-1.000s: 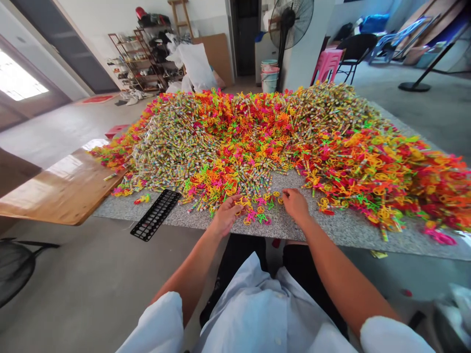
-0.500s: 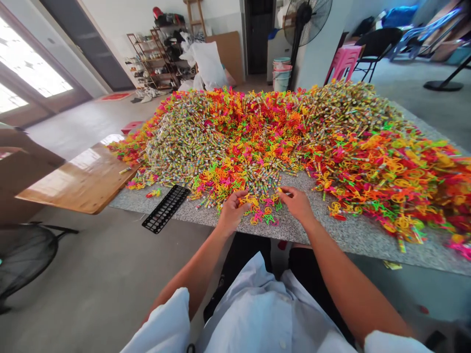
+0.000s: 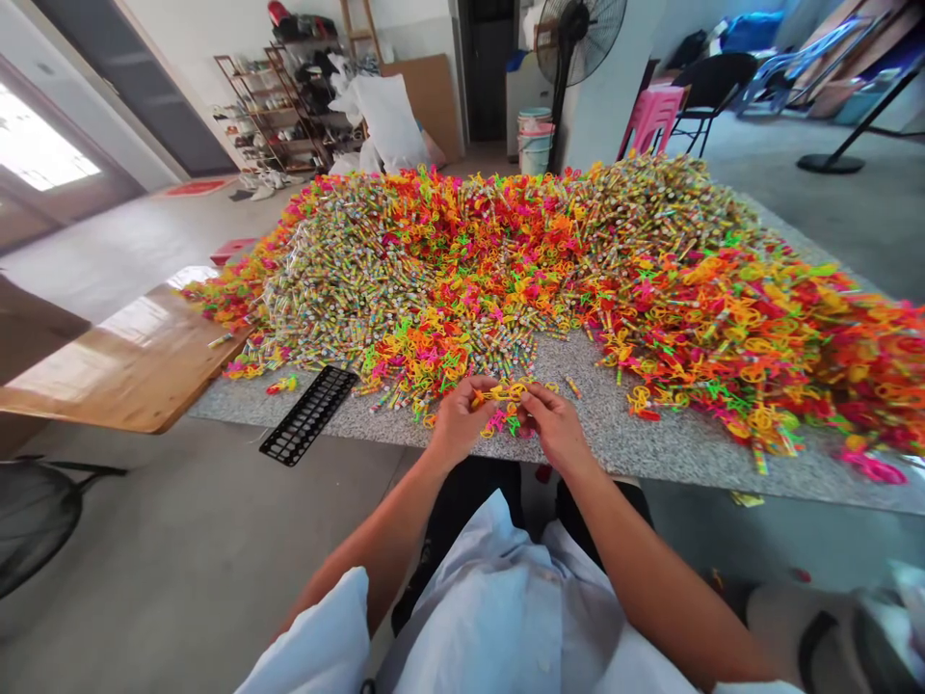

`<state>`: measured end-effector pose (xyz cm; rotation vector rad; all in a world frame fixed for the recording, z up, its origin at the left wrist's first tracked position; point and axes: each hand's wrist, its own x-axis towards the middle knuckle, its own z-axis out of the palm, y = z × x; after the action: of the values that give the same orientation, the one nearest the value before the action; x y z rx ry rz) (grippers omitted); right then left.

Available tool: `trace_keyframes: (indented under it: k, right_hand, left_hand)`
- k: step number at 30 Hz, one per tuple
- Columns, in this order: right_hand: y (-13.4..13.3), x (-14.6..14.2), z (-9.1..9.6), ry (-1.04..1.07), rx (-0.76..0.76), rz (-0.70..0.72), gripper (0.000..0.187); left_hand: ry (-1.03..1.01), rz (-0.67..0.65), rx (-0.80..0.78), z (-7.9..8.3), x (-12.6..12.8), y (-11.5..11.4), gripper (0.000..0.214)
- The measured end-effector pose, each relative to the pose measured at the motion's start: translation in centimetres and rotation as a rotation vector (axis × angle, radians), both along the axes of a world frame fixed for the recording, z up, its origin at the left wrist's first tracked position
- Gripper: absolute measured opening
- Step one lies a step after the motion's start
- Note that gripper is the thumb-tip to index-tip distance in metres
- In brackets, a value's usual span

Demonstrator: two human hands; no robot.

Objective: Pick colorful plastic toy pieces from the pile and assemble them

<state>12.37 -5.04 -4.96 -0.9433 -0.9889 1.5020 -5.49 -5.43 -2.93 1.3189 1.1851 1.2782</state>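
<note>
My left hand (image 3: 461, 421) has its thumb and fingers pinched on a small yellow plastic piece (image 3: 498, 392) above the front edge of the stone-topped table (image 3: 405, 431). Close by on the right, my right hand (image 3: 555, 426) is closed at the other end of the yellow piece, its fingertips partly hiding what they grip. Under the hands lie a few pink and green plastic pieces (image 3: 498, 421). Beyond spreads a large heap of bright plastic pieces (image 3: 426, 352) mixed with short patterned sticks (image 3: 347, 260). One loose stick (image 3: 573, 387) rests beside my right hand.
A black slotted tray (image 3: 309, 414) juts over the table's front edge on the left. Beside it is a wooden board (image 3: 122, 371). A second bright heap (image 3: 752, 337) covers the right side. A standing fan (image 3: 574, 43) and pink stools (image 3: 652, 116) stand behind.
My right hand has moved left to meet my left hand, and the yellow piece now spans between them. A loose stick shows where the right hand was. The view has shifted slightly right.
</note>
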Motion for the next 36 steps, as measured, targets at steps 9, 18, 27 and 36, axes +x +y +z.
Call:
trace_keyframes:
  k: [9,18,27,36]
  right_hand:
    - [-0.7,-0.3,0.5,-0.169,0.123,-0.067,0.04]
    - [-1.2,0.0,1.0,-0.176,0.079,-0.056,0.048]
    - [-1.1,-0.3,0.5,-0.219,-0.059,-0.064,0.044]
    - [-1.8,0.3,1.4,-0.119,-0.053,-0.02,0.045]
  left_hand:
    - [-0.015,-0.002,-0.005,0.3,0.9,-0.5,0.03]
    - [0.016,-0.022,-0.041,0.0,1.0,-0.7,0.03]
    - [-0.005,0.035,-0.102,-0.7,1.4,-0.5,0.039]
    - [-0.035,0.06,-0.054,-0.5,1.9,-0.9,0.037]
